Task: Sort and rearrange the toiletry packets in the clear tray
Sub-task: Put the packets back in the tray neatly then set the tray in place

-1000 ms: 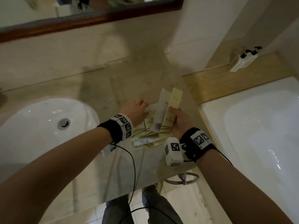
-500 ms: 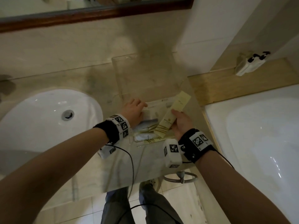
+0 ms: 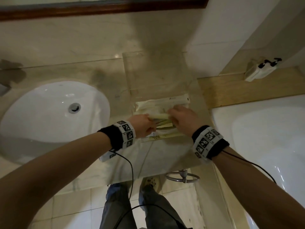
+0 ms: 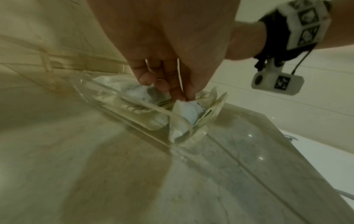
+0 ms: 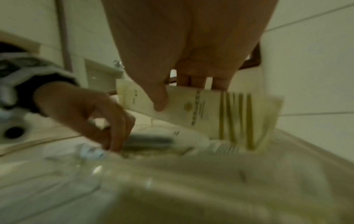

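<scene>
The clear tray [image 3: 156, 71] stands on the marble counter, its far half bare. Several cream toiletry packets lie in its near half, with one long packet [image 3: 173, 99] lying crosswise farthest back. My right hand [image 3: 171, 116] is palm down over the pile and grips a cream packet with olive stripes [image 5: 210, 109], thumb on the front and fingers behind. My left hand [image 3: 152, 123] reaches in from the left. Its fingertips [image 4: 180, 95] pinch a crumpled white packet [image 4: 188, 112] at the tray's near corner [image 4: 199, 131]. Both hands hide the packets beneath them.
A white sink [image 3: 49, 109] lies left of the tray and a white bathtub [image 3: 264, 138] right of it. A wooden ledge [image 3: 239, 90] holds dispenser bottles [image 3: 257, 70]. A mirror frame [image 3: 99, 9] runs along the top. A metal ring [image 3: 182, 177] hangs below the counter edge.
My right hand has turned palm down and lowered the striped packet from upright into the tray. A long packet now lies flat across the tray. My left hand has dipped into the pile.
</scene>
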Demonstrator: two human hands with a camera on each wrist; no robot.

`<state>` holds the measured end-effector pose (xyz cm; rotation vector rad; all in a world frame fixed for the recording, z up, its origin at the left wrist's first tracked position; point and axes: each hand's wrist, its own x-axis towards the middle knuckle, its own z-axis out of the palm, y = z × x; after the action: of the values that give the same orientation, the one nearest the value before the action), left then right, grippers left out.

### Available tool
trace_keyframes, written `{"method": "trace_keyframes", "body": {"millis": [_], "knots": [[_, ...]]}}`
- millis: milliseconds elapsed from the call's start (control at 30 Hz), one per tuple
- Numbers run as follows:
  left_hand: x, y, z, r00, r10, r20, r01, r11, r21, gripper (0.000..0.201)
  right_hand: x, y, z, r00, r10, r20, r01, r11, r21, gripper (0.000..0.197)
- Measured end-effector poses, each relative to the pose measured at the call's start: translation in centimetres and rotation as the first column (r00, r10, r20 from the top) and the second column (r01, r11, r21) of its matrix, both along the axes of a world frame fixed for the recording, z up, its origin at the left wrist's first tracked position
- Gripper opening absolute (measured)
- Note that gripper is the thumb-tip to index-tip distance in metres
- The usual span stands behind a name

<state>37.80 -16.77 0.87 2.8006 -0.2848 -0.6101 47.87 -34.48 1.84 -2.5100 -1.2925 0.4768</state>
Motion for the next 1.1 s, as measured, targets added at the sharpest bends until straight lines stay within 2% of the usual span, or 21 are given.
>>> {"method": "trace_keyframes", "body": {"millis": [67,167,333,467,667,867,933,967,1100], "knots": [[-0.2,0.3,0.1,0.997,0.076,-0.031,-0.076,0.997,0.005,0.027,-0.6,-0.5,-1.0,0.997,0.069,-0.038,-0.073,0.989,-0.127,0.029],[-0.8,1.0,0.3,0.979,0.193,-0.065,-0.195,0.981,-0.022,0.024,-1.1,-0.5,-1.0,0.997,0.037,-0.065,-0.044,0.993,-0.112,0.031],[-1.4,1.9,0.9,0.934,0.354,-0.048,-0.357,0.931,-0.08,0.021,-1.9,0.3,-1.0,0.994,0.073,-0.076,-0.086,0.977,-0.196,0.035],[-1.6,1.5,1.2,0.932,0.362,-0.027,-0.363,0.928,-0.082,0.022,-2.6,-0.5,-1.0,0.995,-0.024,-0.097,0.012,0.992,-0.122,0.044],[-1.5,0.5,1.2,0.954,0.298,-0.042,-0.3,0.951,-0.079,0.022,-2.6,-2.4,-1.4,0.988,-0.122,-0.097,0.122,0.993,-0.007,0.032],[-1.0,-0.2,2.8,0.917,0.395,-0.049,-0.398,0.908,-0.128,0.026,-2.3,-2.5,-0.3,0.945,-0.283,-0.165,0.313,0.927,0.207,0.016],[-1.2,-0.2,3.2,0.887,0.456,-0.068,-0.46,0.87,-0.174,0.025,-2.1,-3.0,0.5,0.894,-0.395,-0.209,0.442,0.851,0.282,0.015],[-1.3,-0.1,3.3,0.863,0.5,-0.072,-0.504,0.838,-0.211,0.024,-2.1,-3.5,0.8,0.847,-0.462,-0.265,0.527,0.798,0.292,0.015],[-2.0,0.4,2.9,0.709,0.698,-0.1,-0.678,0.636,-0.369,0.021,-2.8,-6.3,0.6,0.623,-0.663,-0.416,0.775,0.594,0.214,0.017]]}}
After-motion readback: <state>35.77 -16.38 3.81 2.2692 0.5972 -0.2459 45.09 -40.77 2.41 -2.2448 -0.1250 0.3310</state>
